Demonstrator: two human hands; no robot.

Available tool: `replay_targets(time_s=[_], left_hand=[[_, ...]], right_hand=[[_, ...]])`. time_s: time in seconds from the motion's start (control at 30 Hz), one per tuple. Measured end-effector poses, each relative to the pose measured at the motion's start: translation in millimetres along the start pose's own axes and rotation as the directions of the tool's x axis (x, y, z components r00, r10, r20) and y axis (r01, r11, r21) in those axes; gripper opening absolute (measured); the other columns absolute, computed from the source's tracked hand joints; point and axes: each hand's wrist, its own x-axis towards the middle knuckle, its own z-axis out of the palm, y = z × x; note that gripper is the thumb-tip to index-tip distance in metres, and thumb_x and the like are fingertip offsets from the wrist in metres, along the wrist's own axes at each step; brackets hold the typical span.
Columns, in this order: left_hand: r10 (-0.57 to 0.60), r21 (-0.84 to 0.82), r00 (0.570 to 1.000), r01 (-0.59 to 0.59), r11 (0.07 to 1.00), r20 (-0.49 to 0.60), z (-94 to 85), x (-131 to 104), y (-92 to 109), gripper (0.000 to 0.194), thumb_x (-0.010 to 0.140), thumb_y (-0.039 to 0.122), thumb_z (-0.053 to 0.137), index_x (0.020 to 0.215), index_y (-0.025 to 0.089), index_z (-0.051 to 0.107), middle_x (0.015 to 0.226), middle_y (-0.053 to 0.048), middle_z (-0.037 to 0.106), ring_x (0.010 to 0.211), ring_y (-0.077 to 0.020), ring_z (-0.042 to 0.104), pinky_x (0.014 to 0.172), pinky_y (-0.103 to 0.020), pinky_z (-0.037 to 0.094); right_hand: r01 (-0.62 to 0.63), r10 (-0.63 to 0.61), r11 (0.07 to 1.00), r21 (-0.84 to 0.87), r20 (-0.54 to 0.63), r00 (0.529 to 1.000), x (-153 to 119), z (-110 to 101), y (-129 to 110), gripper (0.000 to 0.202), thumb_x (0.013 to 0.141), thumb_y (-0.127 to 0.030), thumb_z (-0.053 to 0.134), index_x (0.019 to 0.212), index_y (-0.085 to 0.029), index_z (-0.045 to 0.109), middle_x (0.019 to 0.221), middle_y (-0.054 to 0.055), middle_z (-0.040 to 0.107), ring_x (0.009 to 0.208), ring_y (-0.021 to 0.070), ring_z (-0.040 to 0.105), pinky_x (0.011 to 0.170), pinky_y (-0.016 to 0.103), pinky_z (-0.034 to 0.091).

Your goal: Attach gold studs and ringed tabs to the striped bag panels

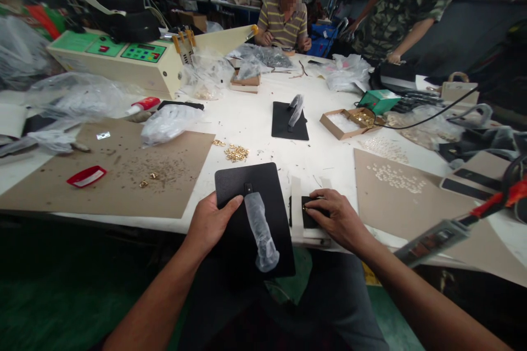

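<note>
My left hand (214, 219) grips the left edge of a black panel (274, 192), its thumb lying on the front face. The panel is tilted over my lap at the table's front edge. A handle (259, 225) wrapped in clear plastic runs down its face from a small black tab. Over a small black pad (309, 219) at the table edge, my right hand (335, 214) has thumb and forefinger pinched on a tiny gold-coloured metal piece (305, 208). A pale strip (296, 208) crosses the pad's left side.
A second black panel (284, 126) with a wrapped handle lies farther back. Gold-coloured fittings (236, 153) are piled left of it; a cardboard box (346, 123) is right. Brown boards (164, 175) lie at both sides. A grey-handled tool (436, 238) juts in near my right forearm. Two people stand or sit opposite.
</note>
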Motion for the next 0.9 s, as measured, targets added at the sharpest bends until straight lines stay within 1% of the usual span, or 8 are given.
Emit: replay_targets(time_s=[0.2, 0.27, 0.33, 0.43, 0.53, 0.67, 0.8, 0.9], left_hand=[[-0.004, -0.006, 1.000, 0.004, 1.000, 0.005, -0.2, 0, 0, 0.049, 0.084, 0.058, 0.075, 0.115, 0.020, 0.076, 0.116, -0.006, 0.080, 0.107, -0.0324, 0.073, 0.097, -0.039, 0.055], [-0.004, -0.003, 1.000, 0.004, 1.000, 0.008, -0.1, 0, 0, 0.049, 0.084, 0.058, 0.075, 0.115, 0.020, 0.076, 0.116, -0.005, 0.080, 0.107, -0.0323, 0.073, 0.097, -0.040, 0.055], [-0.009, 0.003, 1.000, 0.009, 1.000, 0.011, 0.0, -1, 0, 0.049, 0.085, 0.058, 0.075, 0.115, 0.020, 0.076, 0.115, -0.006, 0.080, 0.107, -0.0327, 0.073, 0.098, -0.040, 0.055], [-0.013, 0.005, 1.000, 0.012, 1.000, 0.011, 0.0, -1, 0, 0.049, 0.085, 0.058, 0.075, 0.116, 0.020, 0.075, 0.116, -0.006, 0.080, 0.107, -0.0332, 0.073, 0.098, -0.041, 0.055], [-0.007, 0.016, 1.000, 0.006, 1.000, 0.009, -0.1, 0, 0, 0.049, 0.085, 0.058, 0.074, 0.116, 0.020, 0.075, 0.117, -0.006, 0.079, 0.108, -0.0334, 0.073, 0.099, -0.042, 0.054], [-0.004, 0.019, 1.000, 0.004, 1.000, 0.007, -0.3, 0, 1, 0.049, 0.085, 0.058, 0.074, 0.115, 0.020, 0.076, 0.116, -0.006, 0.080, 0.107, -0.0335, 0.073, 0.099, -0.043, 0.054], [0.002, 0.031, 1.000, -0.002, 1.000, 0.012, -0.6, 0, 2, 0.049, 0.085, 0.059, 0.074, 0.116, 0.020, 0.076, 0.116, -0.006, 0.079, 0.107, -0.0331, 0.073, 0.098, -0.043, 0.054], [0.000, 0.038, 1.000, -0.001, 0.999, 0.008, -0.6, 0, 1, 0.051, 0.085, 0.059, 0.074, 0.116, 0.020, 0.075, 0.116, -0.006, 0.079, 0.107, -0.0333, 0.073, 0.098, -0.043, 0.054]], right_hand=[[-0.036, 0.040, 0.997, 0.065, -0.064, 0.997, -2, 5, -2, 0.013, 0.094, -0.027, 0.069, 0.100, -0.030, 0.081, 0.114, 0.006, 0.072, 0.108, 0.0291, 0.066, 0.098, 0.048, 0.052], [-0.012, 0.018, 0.997, 0.073, -0.091, 0.996, -4, 7, -2, 0.014, 0.095, -0.026, 0.068, 0.099, -0.030, 0.080, 0.114, 0.006, 0.072, 0.108, 0.0288, 0.066, 0.097, 0.047, 0.052], [0.030, -0.027, 0.999, 0.035, -0.100, 0.995, -5, 7, -3, 0.016, 0.097, -0.026, 0.065, 0.099, -0.030, 0.080, 0.115, 0.006, 0.072, 0.109, 0.0287, 0.066, 0.095, 0.047, 0.051], [0.076, -0.080, 0.995, -0.058, -0.064, 0.995, -5, 4, -5, 0.017, 0.099, -0.025, 0.063, 0.103, -0.030, 0.079, 0.118, 0.006, 0.072, 0.109, 0.0286, 0.066, 0.094, 0.047, 0.049], [0.087, -0.090, 0.991, -0.104, -0.020, 0.996, -3, -1, -9, 0.016, 0.098, -0.026, 0.064, 0.105, -0.030, 0.078, 0.120, 0.005, 0.072, 0.110, 0.0279, 0.066, 0.096, 0.046, 0.047], [0.067, -0.069, 0.991, -0.113, -0.012, 0.998, 3, -5, -13, 0.012, 0.097, -0.029, 0.067, 0.099, -0.030, 0.079, 0.118, 0.005, 0.072, 0.109, 0.0270, 0.066, 0.095, 0.045, 0.047], [0.030, -0.028, 0.992, -0.119, 0.023, 0.999, 7, -7, -15, 0.010, 0.096, -0.029, 0.069, 0.096, -0.031, 0.079, 0.121, 0.004, 0.071, 0.111, 0.0270, 0.065, 0.098, 0.046, 0.044], [0.011, -0.007, 0.996, -0.084, 0.040, 0.999, 9, -8, -15, 0.009, 0.095, -0.028, 0.070, 0.094, -0.031, 0.079, 0.120, 0.003, 0.071, 0.111, 0.0266, 0.065, 0.099, 0.044, 0.044]])
